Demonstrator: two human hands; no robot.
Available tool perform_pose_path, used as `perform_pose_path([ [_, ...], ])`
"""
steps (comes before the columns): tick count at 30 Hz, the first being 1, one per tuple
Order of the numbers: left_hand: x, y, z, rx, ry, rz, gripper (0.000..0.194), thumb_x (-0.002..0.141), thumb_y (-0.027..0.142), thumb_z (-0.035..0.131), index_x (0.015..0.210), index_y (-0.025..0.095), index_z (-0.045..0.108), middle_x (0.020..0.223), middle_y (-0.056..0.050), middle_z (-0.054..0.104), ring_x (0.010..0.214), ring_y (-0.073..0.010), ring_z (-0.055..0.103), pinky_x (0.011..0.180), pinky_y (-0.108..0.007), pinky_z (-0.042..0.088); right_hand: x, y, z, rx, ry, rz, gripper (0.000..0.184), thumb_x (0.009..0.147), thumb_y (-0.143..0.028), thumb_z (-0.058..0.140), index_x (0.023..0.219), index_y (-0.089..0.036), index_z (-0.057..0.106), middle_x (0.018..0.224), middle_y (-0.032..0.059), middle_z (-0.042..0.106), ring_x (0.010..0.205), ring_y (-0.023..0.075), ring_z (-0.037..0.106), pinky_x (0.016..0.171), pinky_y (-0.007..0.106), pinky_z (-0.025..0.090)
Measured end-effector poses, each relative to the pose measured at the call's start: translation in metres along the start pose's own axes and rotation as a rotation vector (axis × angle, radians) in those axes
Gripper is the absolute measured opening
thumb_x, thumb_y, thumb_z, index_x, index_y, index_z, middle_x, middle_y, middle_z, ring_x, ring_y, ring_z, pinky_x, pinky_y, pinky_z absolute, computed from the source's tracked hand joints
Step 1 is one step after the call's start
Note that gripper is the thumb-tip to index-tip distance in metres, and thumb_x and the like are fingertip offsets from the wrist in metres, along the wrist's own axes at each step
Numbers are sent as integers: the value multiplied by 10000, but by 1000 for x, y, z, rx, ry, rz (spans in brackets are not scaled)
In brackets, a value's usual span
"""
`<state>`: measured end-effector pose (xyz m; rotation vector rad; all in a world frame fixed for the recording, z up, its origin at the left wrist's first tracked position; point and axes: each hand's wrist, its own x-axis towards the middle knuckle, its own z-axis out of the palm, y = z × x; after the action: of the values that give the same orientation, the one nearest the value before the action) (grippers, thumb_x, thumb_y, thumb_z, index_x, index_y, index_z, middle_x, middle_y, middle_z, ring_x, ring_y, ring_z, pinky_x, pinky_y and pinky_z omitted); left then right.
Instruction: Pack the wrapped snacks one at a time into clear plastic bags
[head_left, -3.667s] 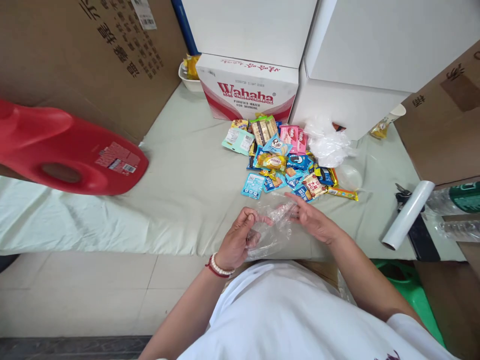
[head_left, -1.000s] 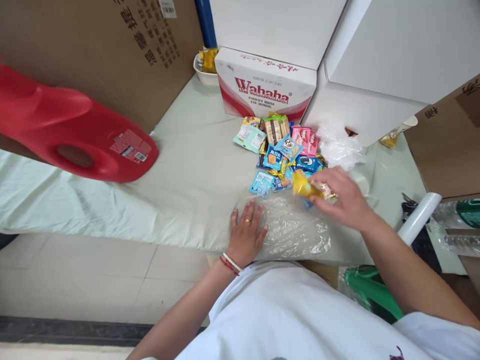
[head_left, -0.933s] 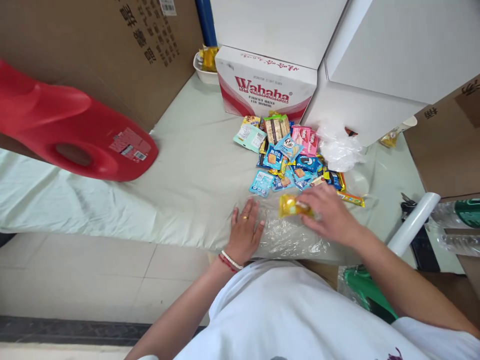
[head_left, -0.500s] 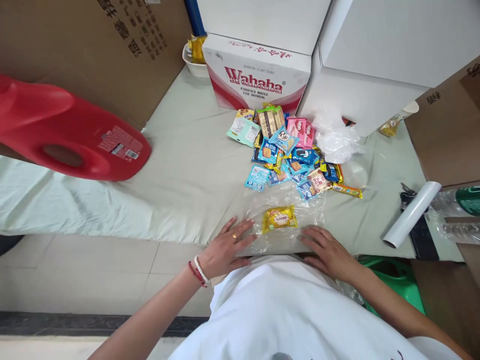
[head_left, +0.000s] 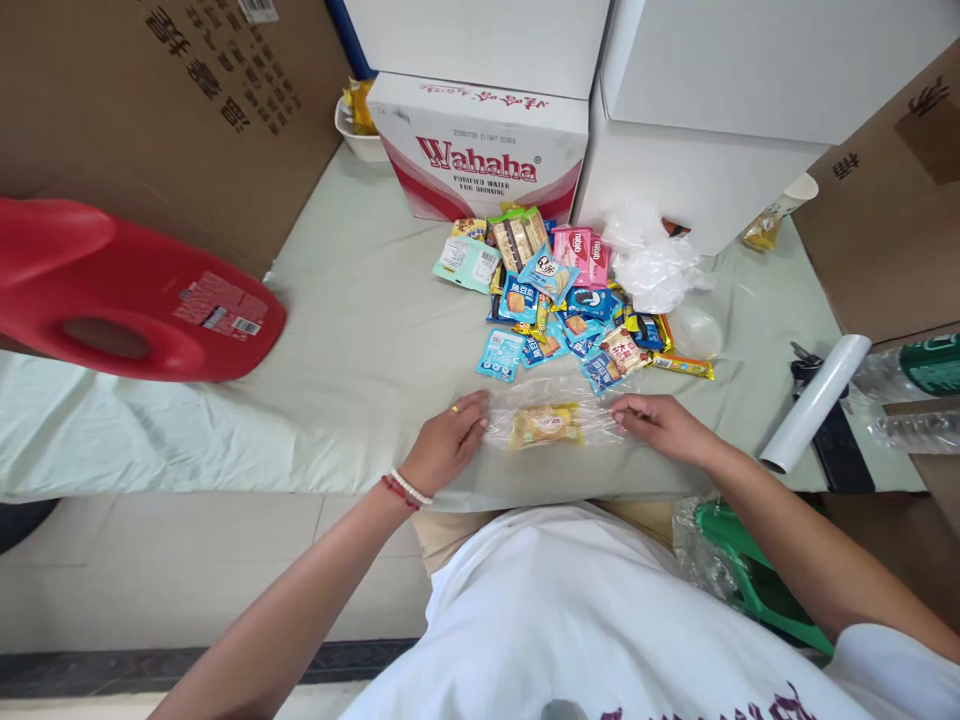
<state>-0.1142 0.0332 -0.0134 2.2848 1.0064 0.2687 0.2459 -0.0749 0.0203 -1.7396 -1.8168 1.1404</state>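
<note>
A yellow packaged snack lies near the table's front edge, covered by a layer of clear plastic film. My left hand pinches the film at its left side, fingers closed. At the right side, my right hand grips the film between thumb and fingers. The film is stretched between both hands over the snack. Just beyond it lies a pile of small wrapped snacks, among them a light blue packet and a red and cream packet.
A red jug stands at the left. Behind the pile are a Wahaha carton, white boxes and a crumpled clear bag. On the right lie a white roll and plastic bottles. A green stool is below.
Both hands have gone from lying flat and spread beside the snack to pinching the film. The film's near part is now folded forward over the snack. The view has shifted slightly.
</note>
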Motion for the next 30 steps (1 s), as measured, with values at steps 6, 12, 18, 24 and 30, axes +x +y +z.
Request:
perform_pose_path([
  [6,22,7,15,41,96,-158,265,980,316,441,894,205,667,1456,-113,586,1160,-243,672,911,-399,567,50,-30,-7,-601,130,-115,332,971,-265,562,1267,-186,691,1173,144,709,1084,292,618,895,393,505],
  [12,24,10,25,75,184,-236,203,950,359,542,936,198,665,1380,-127,586,1077,-260,683,858,-391,572,102,-58,11,-739,50,-564,417,938,-105,567,1290,-286,698,1594,54,448,1464,335,316,1186,595,252],
  [18,30,14,27,88,282,-246,624,894,413,654,1443,189,461,1417,-147,560,1152,-284,642,859,-381,551,143,-63,15,-465,-92,-394,208,980,-264,577,929,-164,752,1074,104,703,1087,250,605,955,391,453],
  [24,48,15,22,197,146,-302,279,933,428,588,1048,198,697,819,-85,726,994,-326,646,866,-433,467,148,-71,11,-357,-110,-49,396,1046,-379,447,787,-176,666,721,14,642,693,152,573,651,249,375],
  [30,61,12,16,211,60,-377,271,960,351,509,975,210,740,869,-103,771,884,-295,713,817,-392,447,110,-95,22,-428,-17,-130,319,1053,-325,439,1055,-208,735,889,52,723,792,189,645,689,259,399],
])
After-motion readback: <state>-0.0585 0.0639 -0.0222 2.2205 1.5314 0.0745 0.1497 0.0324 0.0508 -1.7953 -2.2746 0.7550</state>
